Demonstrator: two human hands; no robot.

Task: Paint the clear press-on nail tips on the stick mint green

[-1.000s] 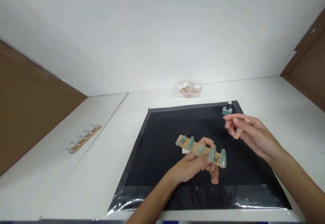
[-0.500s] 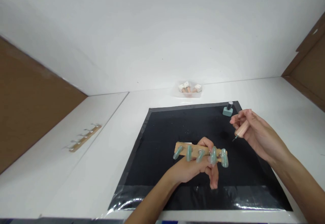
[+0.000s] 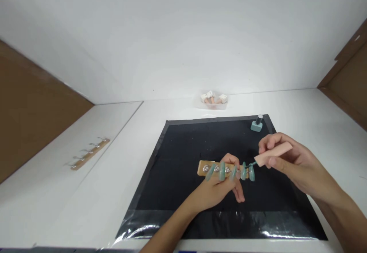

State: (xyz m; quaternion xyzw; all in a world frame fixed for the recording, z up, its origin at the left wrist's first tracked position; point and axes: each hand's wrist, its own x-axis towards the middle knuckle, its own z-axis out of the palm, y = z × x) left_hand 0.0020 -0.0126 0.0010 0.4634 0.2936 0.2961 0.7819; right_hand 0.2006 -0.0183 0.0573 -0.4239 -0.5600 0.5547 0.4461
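Note:
My left hand grips a wooden nail display stand above the black mat. Several long, glossy green false nails stick out from it on metal mounts. Between the fingers of my right hand is a nail polish brush with a pale pink handle. The brush's green tip reaches the nails at the right end of the stand; whether it touches one I cannot tell. A closed teal nail polish bottle with a dark cap stands at the mat's far right corner.
A black mat covers the middle of the white table. To the left lies a second wooden stand with clear nails. A clear plastic tray at the back wall holds several pink-handled pieces with white ends. Brown panels flank both sides.
My right hand has brought the brush left to the stand and turned its handle flatter. The stand has tilted in my left hand, showing its metal mounts more.

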